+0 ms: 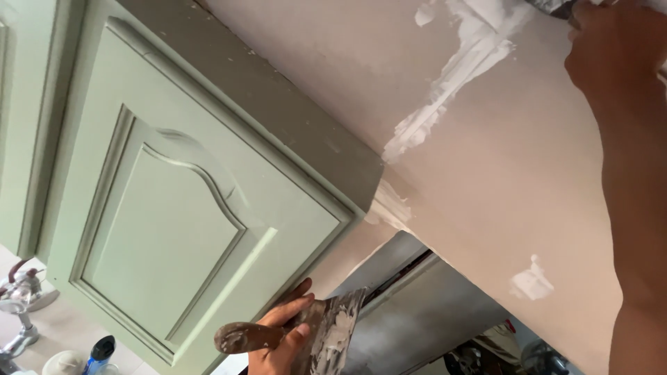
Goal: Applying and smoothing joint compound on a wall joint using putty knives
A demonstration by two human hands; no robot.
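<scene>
White filler streaks wall (pixel 486 160); left hand (pixel 281 340) grip clenched round putty knife (pixel 326 333); right hand (pixel 604 48) grip unclear.

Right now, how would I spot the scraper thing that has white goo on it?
Find the big green cabinet door. Just below its lower right corner, the left hand holds a wide putty knife with a brown, paint-crusted handle. Its flat blade is smeared with white filler, unlike the white patches stuck on the wall.

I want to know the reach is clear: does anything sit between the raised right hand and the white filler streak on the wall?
Nothing visible does. The right hand is up against the wall at the upper end of the filler streak. The green cabinet stands off to the side.
</scene>
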